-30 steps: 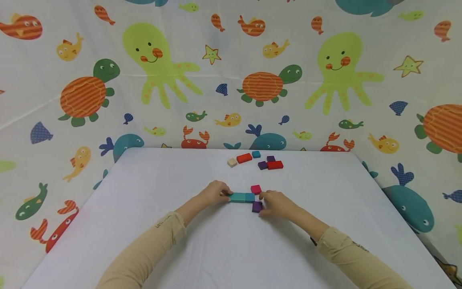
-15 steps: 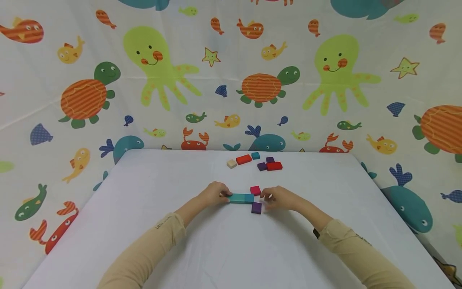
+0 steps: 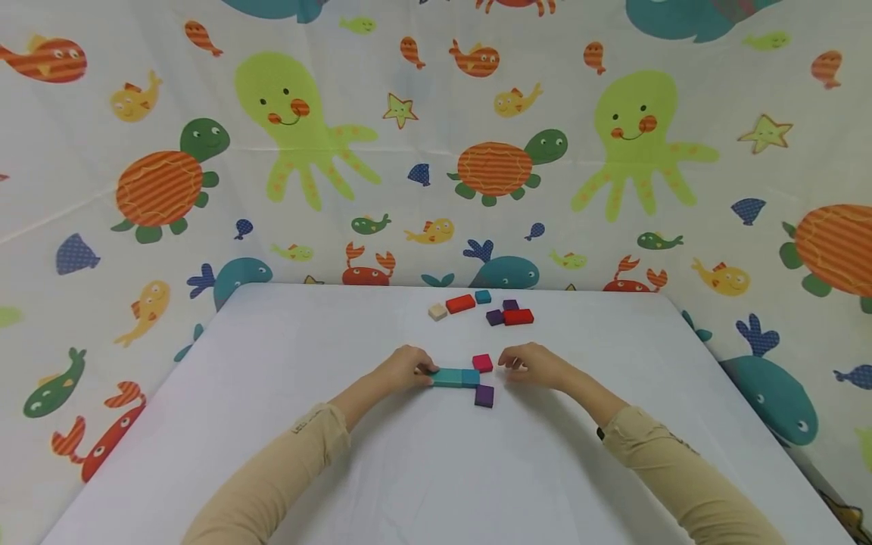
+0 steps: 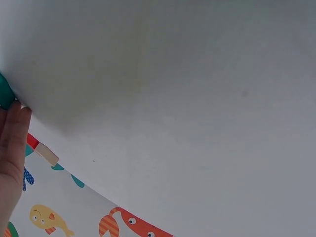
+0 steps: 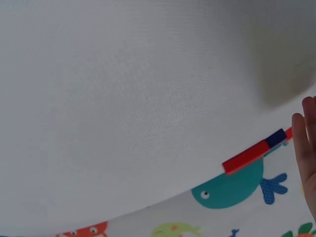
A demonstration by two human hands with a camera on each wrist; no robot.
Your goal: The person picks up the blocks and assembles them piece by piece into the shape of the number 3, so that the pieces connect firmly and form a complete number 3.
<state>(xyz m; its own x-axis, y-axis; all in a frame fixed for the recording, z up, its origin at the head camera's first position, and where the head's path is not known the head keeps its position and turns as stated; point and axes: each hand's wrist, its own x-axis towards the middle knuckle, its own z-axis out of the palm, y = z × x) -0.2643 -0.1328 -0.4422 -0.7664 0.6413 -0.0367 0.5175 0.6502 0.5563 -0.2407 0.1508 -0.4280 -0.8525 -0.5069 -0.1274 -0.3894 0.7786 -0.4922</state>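
At its left end, a long teal block (image 3: 446, 378) is pinched by my left hand (image 3: 403, 369); in the left wrist view only a green corner of the block (image 4: 6, 94) shows by the fingertips. A square blue block (image 3: 471, 378) meets the teal block's right end. Beside the blue block's right end lie a pink-red square block (image 3: 482, 363), farther back, and a purple square block (image 3: 484, 396), nearer me. Just right of the pink-red block, my right hand (image 3: 537, 366) hovers with loosely bent fingers, holding nothing.
On the white table (image 3: 341, 469), toward its back edge, lie a cream block (image 3: 437, 311), a red block (image 3: 460, 303), a small blue block (image 3: 483, 297), two purple blocks (image 3: 494, 318) and another red block (image 3: 519, 317). A patterned sea-animal cloth (image 3: 422, 113) hangs behind.
My right hand has let go of the purple block and moved off, away and slightly to the right. The left hand has stayed on the teal block; the blocks keep their places.
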